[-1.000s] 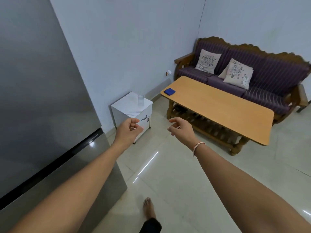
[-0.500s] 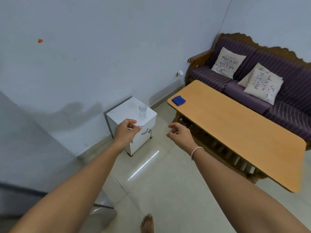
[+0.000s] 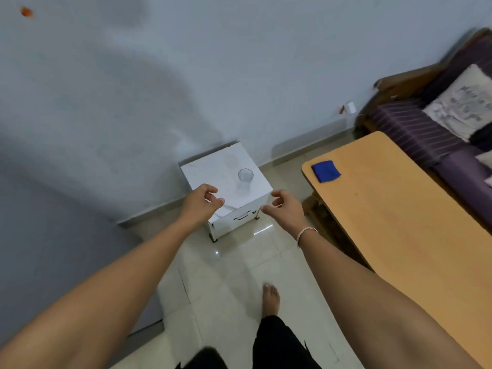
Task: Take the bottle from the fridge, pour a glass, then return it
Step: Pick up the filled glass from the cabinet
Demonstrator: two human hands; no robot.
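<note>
A clear drinking glass (image 3: 245,179) stands upright on a small white cabinet (image 3: 210,171) against the wall. My left hand (image 3: 201,203) hovers over the cabinet's front left corner, fingers loosely curled and holding nothing. My right hand (image 3: 286,207) is level with it at the cabinet's front right corner, also half curled and holding nothing. The glass lies between and just beyond both hands, untouched. The grey fridge (image 3: 53,249) fills the lower left edge of the view. No bottle is in view.
A long wooden coffee table (image 3: 399,222) with a folded blue cloth (image 3: 326,170) stands to the right. Behind it is a purple sofa (image 3: 410,129) with a printed cushion (image 3: 463,107). Pale floor tiles (image 3: 234,275) lie below, with my bare foot (image 3: 271,299) on them.
The view has swung away from the fridge and tilted down toward the white cabinet. I have stepped closer, so the cabinet and glass now sit right beyond both hands.
</note>
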